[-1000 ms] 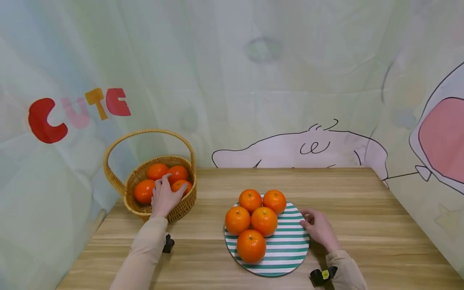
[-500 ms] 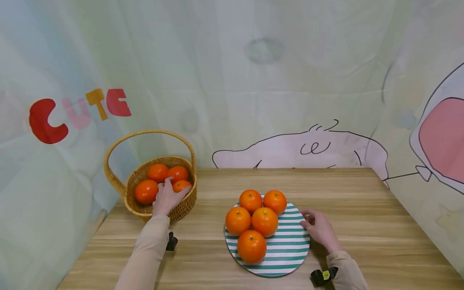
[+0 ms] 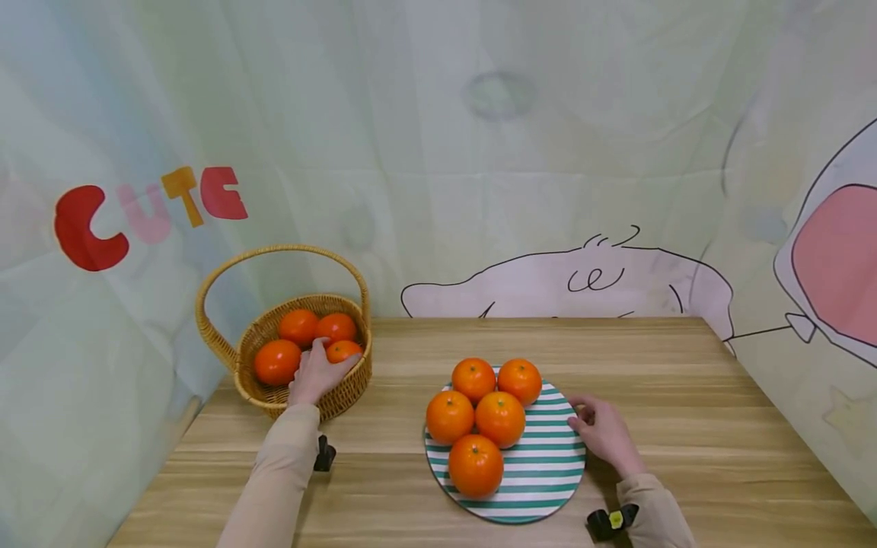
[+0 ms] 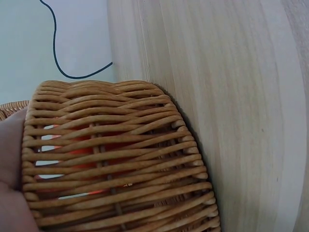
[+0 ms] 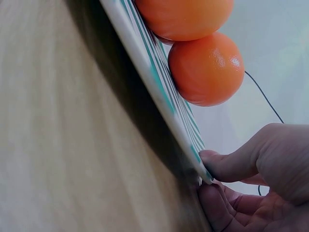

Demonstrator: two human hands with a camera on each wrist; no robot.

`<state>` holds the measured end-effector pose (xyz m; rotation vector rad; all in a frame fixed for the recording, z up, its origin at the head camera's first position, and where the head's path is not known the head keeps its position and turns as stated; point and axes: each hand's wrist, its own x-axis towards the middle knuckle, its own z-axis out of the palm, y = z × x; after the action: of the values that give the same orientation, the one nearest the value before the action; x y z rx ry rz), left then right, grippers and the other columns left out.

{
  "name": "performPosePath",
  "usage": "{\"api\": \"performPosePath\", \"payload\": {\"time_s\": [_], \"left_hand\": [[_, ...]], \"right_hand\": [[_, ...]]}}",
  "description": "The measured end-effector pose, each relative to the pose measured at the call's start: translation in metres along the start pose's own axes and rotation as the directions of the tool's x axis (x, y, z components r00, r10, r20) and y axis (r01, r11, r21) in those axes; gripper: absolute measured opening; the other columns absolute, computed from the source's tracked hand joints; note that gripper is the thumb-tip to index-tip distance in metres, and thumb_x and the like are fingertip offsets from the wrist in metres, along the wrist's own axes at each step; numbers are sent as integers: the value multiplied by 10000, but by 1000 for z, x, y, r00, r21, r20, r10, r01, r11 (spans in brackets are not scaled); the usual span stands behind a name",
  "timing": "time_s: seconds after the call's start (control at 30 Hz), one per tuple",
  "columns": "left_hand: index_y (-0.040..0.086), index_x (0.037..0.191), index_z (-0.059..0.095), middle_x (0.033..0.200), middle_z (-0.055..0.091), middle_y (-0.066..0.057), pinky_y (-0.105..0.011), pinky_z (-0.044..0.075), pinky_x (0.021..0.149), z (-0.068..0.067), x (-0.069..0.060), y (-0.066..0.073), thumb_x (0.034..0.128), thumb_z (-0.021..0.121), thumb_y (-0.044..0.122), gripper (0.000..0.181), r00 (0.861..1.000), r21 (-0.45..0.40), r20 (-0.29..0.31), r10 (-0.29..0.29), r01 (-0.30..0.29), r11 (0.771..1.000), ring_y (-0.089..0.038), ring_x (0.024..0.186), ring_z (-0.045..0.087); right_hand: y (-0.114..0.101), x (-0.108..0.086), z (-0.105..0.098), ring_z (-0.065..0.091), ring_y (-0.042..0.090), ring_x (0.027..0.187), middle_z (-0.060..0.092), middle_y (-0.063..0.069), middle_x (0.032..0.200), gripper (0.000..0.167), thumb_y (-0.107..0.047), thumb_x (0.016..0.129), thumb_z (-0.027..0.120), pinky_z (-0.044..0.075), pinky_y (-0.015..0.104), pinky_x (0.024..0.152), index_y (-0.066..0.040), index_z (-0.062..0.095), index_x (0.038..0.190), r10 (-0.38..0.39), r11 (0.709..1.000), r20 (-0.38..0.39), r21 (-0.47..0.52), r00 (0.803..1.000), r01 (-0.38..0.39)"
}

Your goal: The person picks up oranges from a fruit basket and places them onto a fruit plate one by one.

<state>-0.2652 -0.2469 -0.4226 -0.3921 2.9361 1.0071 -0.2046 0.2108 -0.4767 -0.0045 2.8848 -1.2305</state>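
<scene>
In the head view, the left hand (image 3: 318,373) reaches into the wicker basket (image 3: 352,388), its fingers and thumb round an orange (image 3: 342,351) near the right rim. Three other oranges lie in the basket. The right hand (image 3: 604,434) pinches the right edge of the striped plate (image 3: 541,464), which bears several oranges, one of them nearest the front (image 3: 476,466). Seen from the right wrist, thumb and fingers (image 5: 231,166) hold the plate's rim from above and below. From the left wrist, the basket wall (image 4: 111,145) hides the fingertips.
The basket's tall handle (image 3: 288,248) arches above the oranges at the table's left. A wooden table (image 3: 726,426) runs up to a printed cloth backdrop (image 3: 438,152) behind and at both sides.
The left hand has shifted slightly within the basket, and its fingers have come lower around the orange. The right hand and the plate look unmoved.
</scene>
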Motion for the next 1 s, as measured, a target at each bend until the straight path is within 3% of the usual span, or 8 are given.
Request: {"api": "performPosePath", "payload": {"time_s": [0.37, 0.67, 1.0], "left_hand": [[90, 1518, 290, 1465, 455, -335, -643, 414, 995, -2, -2, 0, 908, 568, 609, 847, 999, 6, 37, -10, 10, 1000, -543, 1278, 484], [95, 1513, 312, 1447, 487, -317, -620, 451, 954, 0, 1, -2, 910, 582, 603, 834, 1000, 0, 24, 8, -8, 1000, -537, 1240, 524], [71, 1501, 325, 1456, 462, -334, -643, 410, 1022, 0, 2, -2, 924, 599, 545, 796, 999, -23, 2, 45, -45, 999, -567, 1268, 476]], "right_hand": [[-1, -1, 0, 488, 202, 749, 571, 88, 828, 283, -42, 936, 644, 369, 297, 645, 15, 660, 1212, 15, 1000, 7, -1, 1000, -15], [0, 1, 1, 490, 199, 742, 577, 89, 827, 289, -38, 937, 637, 370, 299, 641, 37, 657, 1215, 6, 1000, 2, -13, 1000, -6], [0, 1, 0, 490, 204, 744, 571, 89, 830, 298, -43, 938, 638, 369, 298, 639, 34, 654, 1225, 10, 1000, 8, -7, 1000, -9]]}}
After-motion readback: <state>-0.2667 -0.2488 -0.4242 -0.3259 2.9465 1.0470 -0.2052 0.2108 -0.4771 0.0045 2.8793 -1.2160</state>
